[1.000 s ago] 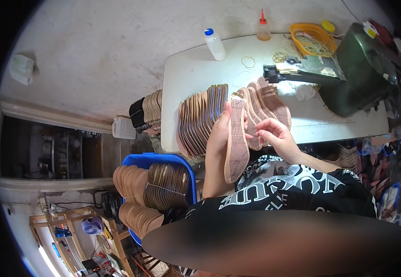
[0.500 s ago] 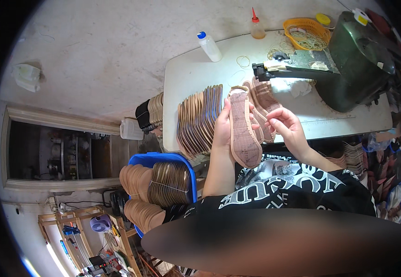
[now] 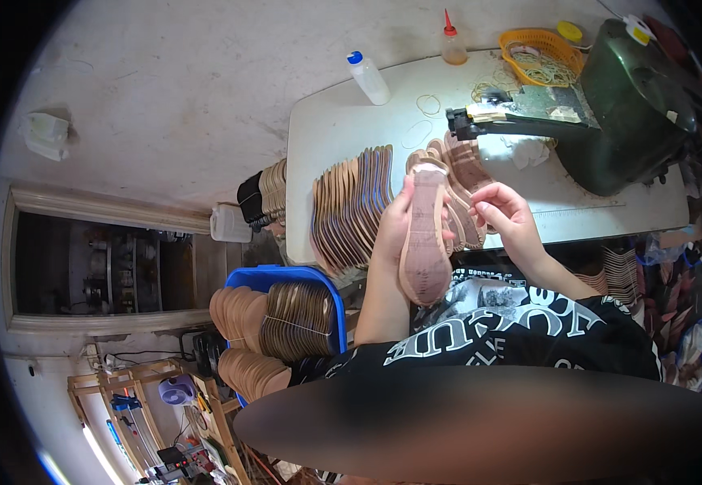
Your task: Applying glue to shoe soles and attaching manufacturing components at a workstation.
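Insole (image 3: 426,250) lies in the left hand (image 3: 394,225), clasped between thumb and fingers, its long axis running from the table (image 3: 327,121) toward the shirt (image 3: 545,301), wide end bodyward. The right hand (image 3: 506,220) hovers just right, thumb and forefinger nearly meeting; whether they pinch anything, I cannot tell.

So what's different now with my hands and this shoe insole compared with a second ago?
The insole in your left hand has turned, showing more of its broad face. Your right hand has moved right, away from it. I see no clear grasp or release. Your left hand still holds the insole; the row of insoles and blue-capped bottle stayed put.
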Action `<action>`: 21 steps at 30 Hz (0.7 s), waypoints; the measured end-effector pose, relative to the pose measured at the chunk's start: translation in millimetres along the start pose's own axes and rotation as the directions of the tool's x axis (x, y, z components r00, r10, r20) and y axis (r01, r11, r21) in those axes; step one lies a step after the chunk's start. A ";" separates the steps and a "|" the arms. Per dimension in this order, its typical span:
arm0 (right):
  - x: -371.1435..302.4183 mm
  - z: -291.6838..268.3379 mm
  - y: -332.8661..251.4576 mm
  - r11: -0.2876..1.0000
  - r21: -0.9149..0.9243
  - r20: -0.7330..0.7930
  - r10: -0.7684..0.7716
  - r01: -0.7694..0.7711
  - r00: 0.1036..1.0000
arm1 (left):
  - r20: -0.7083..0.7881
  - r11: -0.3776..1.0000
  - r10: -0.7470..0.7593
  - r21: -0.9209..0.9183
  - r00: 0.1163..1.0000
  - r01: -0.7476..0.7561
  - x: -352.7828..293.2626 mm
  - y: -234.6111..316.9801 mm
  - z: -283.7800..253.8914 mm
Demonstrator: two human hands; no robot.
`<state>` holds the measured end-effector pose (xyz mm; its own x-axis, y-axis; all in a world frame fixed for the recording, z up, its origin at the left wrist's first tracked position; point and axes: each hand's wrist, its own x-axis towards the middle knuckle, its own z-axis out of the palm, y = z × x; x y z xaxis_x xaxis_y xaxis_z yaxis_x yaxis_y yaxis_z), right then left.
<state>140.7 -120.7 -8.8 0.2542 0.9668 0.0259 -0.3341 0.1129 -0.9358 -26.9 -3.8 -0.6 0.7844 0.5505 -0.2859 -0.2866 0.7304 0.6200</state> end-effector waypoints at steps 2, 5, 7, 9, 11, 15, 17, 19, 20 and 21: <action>3.6 -1.0 0.9 1.000 -0.002 0.003 0.001 -0.001 1.000 | -0.030 1.000 0.006 0.028 1.000 -0.005 -4.6 0.4 0.4; 9.9 -4.7 2.3 1.000 0.012 -0.048 -0.028 0.029 0.998 | 0.071 0.996 -0.083 0.020 0.994 0.082 -11.4 1.7 2.1; 13.4 -7.6 3.3 1.000 0.010 -0.037 -0.011 0.011 0.999 | 0.057 0.994 -0.108 0.034 0.992 0.106 -15.4 0.7 4.9; 15.8 -10.4 4.2 1.000 0.000 -0.047 0.007 -0.007 0.999 | 0.055 0.990 -0.141 0.024 0.989 0.139 -18.0 -0.7 8.5; 17.9 -12.3 5.7 0.999 0.028 -0.015 0.039 -0.039 0.999 | 0.031 0.985 -0.173 0.018 0.984 0.172 -19.5 -1.6 11.6; 18.2 -13.7 10.9 0.988 0.142 0.053 0.060 -0.067 0.997 | 0.082 0.978 -0.208 0.028 0.975 0.207 -18.6 -4.9 14.9; 17.4 -14.3 14.2 0.972 0.214 0.085 0.085 -0.102 0.993 | 0.108 0.973 -0.229 0.023 0.967 0.228 -16.6 -8.1 14.8; 16.3 -15.1 17.6 0.930 0.331 0.121 0.126 -0.159 0.985 | 0.088 0.971 -0.240 0.013 0.967 0.240 -14.8 -11.6 13.8; 15.9 -15.8 19.3 0.927 0.338 0.125 0.131 -0.166 0.983 | 0.099 0.970 -0.244 0.005 0.965 0.244 -14.2 -13.1 12.9; 15.4 -16.1 20.6 0.893 0.400 0.147 0.158 -0.205 0.976 | 0.107 0.967 -0.251 -0.007 0.962 0.254 -14.1 -14.0 12.3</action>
<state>152.4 -107.1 -33.4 0.0616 0.9956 -0.0708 -0.7134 -0.0057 -0.7007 -27.1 -26.8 3.8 0.8852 0.3029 -0.3530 -0.0824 0.8490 0.5219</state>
